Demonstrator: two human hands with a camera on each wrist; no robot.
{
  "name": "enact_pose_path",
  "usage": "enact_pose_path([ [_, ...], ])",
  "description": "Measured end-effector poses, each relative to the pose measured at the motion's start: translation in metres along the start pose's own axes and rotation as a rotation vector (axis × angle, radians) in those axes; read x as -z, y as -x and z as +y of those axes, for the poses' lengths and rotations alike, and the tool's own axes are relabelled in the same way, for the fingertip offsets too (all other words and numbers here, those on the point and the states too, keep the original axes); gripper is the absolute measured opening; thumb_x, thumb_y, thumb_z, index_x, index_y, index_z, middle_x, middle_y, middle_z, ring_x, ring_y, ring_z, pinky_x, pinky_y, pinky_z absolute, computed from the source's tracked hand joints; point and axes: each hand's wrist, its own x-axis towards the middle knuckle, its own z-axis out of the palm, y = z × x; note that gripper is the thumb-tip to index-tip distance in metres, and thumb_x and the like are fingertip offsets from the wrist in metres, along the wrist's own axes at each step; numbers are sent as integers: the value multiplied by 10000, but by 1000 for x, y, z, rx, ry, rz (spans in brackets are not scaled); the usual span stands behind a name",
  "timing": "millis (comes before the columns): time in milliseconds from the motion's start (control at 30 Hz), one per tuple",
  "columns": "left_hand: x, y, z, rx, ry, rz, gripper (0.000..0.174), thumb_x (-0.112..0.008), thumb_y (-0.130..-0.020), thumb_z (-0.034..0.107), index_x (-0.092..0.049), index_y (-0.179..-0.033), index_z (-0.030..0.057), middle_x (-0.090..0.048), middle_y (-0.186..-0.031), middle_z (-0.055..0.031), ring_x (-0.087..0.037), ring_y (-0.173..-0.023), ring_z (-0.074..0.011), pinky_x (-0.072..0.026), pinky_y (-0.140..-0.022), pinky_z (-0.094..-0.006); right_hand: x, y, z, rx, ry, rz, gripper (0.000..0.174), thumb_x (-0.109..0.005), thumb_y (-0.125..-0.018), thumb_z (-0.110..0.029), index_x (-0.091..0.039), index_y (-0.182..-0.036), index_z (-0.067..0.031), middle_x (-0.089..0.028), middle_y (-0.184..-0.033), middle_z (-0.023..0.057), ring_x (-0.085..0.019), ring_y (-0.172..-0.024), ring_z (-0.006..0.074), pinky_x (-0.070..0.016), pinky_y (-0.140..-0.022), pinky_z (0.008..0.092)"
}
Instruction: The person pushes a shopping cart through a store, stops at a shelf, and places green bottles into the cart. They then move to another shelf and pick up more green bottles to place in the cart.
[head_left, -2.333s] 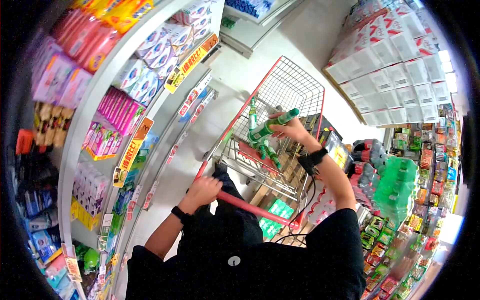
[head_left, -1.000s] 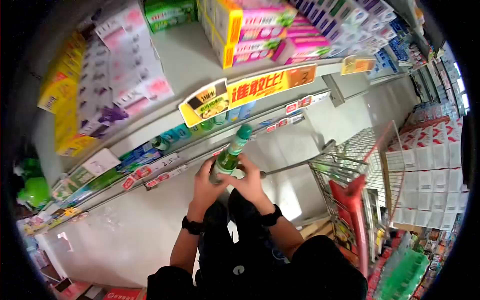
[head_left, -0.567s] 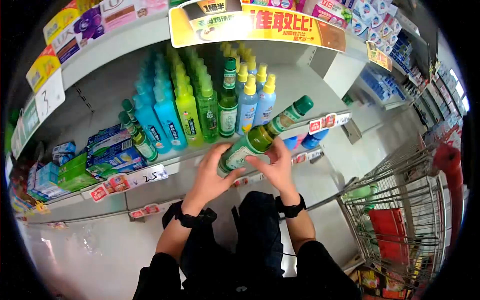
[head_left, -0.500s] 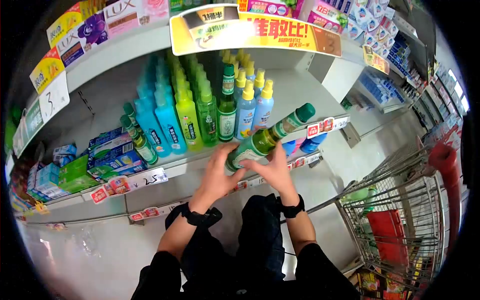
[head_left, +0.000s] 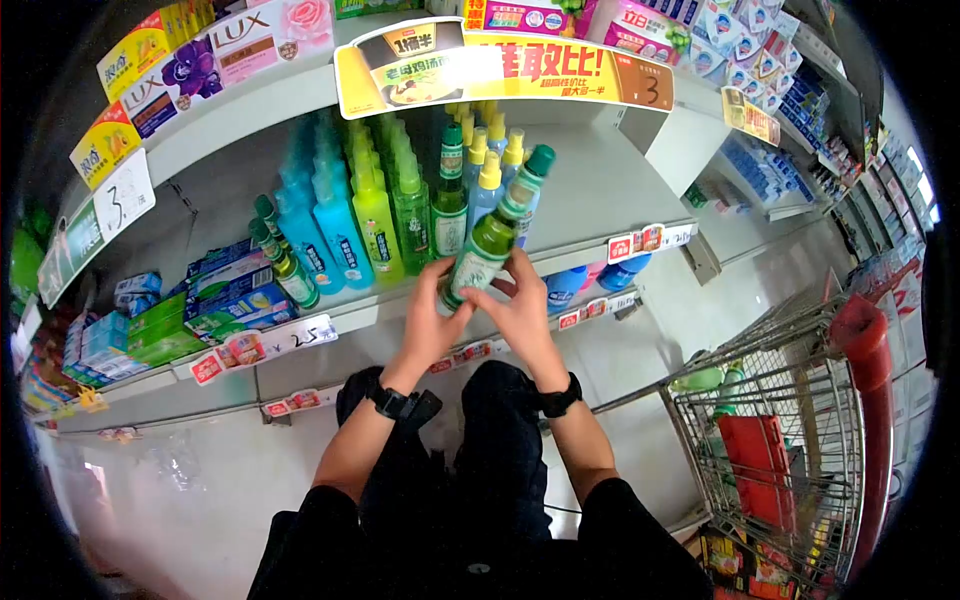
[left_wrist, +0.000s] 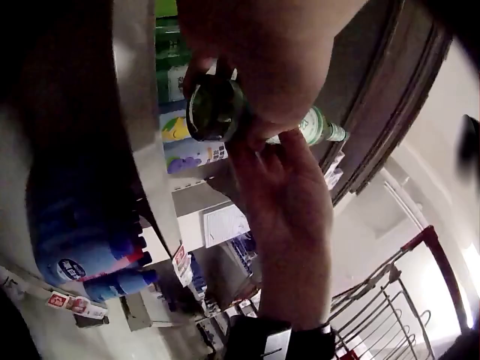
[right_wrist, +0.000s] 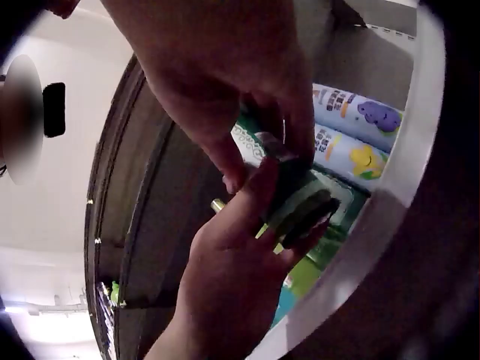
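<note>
Both hands grip one green glass bottle with a green cap and pale label, tilted up to the right before the shelf edge. My left hand holds its lower left side, and my right hand holds the right side, thumb on the label. In the left wrist view the bottle's round base faces the camera; the right wrist view shows the base between the fingers. Behind stand a similar green bottle, green pump bottles and pale blue bottles with yellow caps.
Boxes and blue bottles fill the shelf's left part. A wire cart with a red handle stands at the right, with green bottles inside. Above hangs a yellow price sign; blue-capped bottles sit on a lower shelf.
The hands have left the cart and come to the shelf, both now on the bottle. Over the last half second the bottle has turned more upright and shifted slightly left.
</note>
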Motion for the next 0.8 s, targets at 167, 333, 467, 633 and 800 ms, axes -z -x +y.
enact_pose_path([
  [167,11,12,-12,141,239,-8,569,-714,-777,24,-419,-1263,17,-535,-1199,-152,-560,-1109,-253,-485,-880,-363,1,-5,-8,141,52,-105,645,-757,-734,-64,-444,-1293,14,-582,-1165,110,-583,-1044,205,-513,-826,322],
  [333,39,48,-29,89,273,26,649,-741,-758,-2,-357,-1280,11,-507,-1224,-150,-544,-1121,-247,-479,-897,-367,4,-27,-10,223,125,-16,531,-676,-805,-78,-442,-1275,2,-591,-1115,139,-617,-892,206,-520,-715,322],
  [467,76,81,-21,97,298,23,640,-752,-751,0,-362,-1259,-14,-506,-1228,-147,-530,-1127,-237,-440,-947,-382,-28,-37,3,270,465,42,450,-673,-802,-107,-460,-1181,7,-593,-1052,167,-627,-802,293,-513,-663,385],
  [633,118,135,-17,191,245,70,677,-783,-716,7,-369,-1252,-3,-514,-1220,-150,-524,-1147,-251,-423,-972,-386,-59,-25,40,245,721,134,302,-668,-802,-81,-509,-1052,-23,-632,-901,176,-639,-787,320,-511,-644,408],
  [800,138,158,2,292,212,105,664,-774,-714,-11,-377,-1245,7,-509,-1225,-137,-525,-1140,-243,-424,-967,-377,-64,-28,58,145,828,101,160,-613,-823,-85,-533,-952,-35,-640,-793,177,-631,-711,359,-503,-610,443],
])
